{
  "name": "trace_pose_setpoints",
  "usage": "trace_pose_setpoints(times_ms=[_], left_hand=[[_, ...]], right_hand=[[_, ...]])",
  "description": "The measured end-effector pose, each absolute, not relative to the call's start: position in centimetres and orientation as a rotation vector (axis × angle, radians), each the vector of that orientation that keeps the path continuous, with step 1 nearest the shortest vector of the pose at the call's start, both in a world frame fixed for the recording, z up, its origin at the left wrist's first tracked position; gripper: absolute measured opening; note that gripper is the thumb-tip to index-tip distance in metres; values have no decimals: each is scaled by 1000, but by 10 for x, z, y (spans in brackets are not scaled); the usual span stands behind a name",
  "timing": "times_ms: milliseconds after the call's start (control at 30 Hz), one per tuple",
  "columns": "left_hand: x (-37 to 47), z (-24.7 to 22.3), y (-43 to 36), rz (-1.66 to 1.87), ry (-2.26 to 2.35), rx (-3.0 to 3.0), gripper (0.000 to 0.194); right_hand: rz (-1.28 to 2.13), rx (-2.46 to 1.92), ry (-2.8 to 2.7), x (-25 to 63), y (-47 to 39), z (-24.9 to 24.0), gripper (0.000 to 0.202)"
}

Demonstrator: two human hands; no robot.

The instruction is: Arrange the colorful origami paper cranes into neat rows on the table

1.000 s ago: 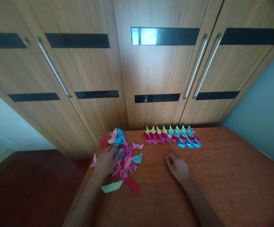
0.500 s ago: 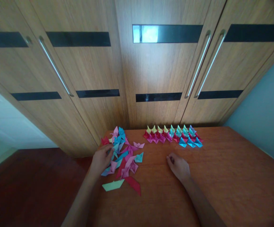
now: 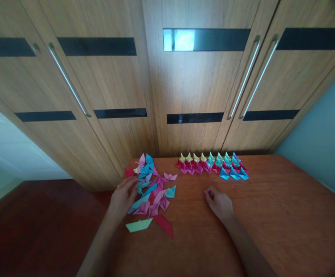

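My left hand (image 3: 124,195) is at the left edge of a loose heap of folded paper pieces. Its fingers are bent, with thumb and forefinger apart, beside a light blue folded piece (image 3: 143,185); whether they touch it I cannot tell. The heap also has a blue piece (image 3: 147,166), a pink piece (image 3: 143,208) and a turquoise one (image 3: 170,191). My right hand (image 3: 218,202) rests on the wooden table (image 3: 202,238), fingers curled in, with nothing visible in them.
Folded paper boats (image 3: 198,167) in several colours stand in close rows at the table's back edge. Nearer me lie a flat green strip (image 3: 139,225) and a red strip (image 3: 164,226). Behind the table rises a wooden wardrobe (image 3: 121,84) with metal handles.
The light blue piece by my left fingers now lies lower, and the thumb and forefinger are further apart. A pink piece low in the heap has shifted and shows more. My right hand stays put.
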State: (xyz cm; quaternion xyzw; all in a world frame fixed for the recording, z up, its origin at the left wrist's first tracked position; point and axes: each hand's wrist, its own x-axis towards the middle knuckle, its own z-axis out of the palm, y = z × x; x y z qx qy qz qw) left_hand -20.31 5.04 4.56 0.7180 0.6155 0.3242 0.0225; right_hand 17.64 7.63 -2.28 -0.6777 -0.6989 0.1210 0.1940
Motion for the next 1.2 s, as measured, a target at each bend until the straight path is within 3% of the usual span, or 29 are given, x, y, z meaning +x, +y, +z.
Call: trace_pose_setpoints(times_ms=[367, 633, 900, 1200], left_hand=[[-149, 53, 89, 676, 2101, 2487, 35], [-155, 64, 139, 567, 2386, 2322, 44], [-160, 50, 159, 370, 2213, 2316, 39], [-153, 45, 125, 376, 2014, 2399, 25]], right_hand=[[323, -1918, -1974, 176, 76, -25, 21], [331, -1930, -1954, 177, 78, -27, 22], [325, -1902, -1953, 177, 77, -26, 21], [336, -1909, -1951, 177, 76, -25, 23]])
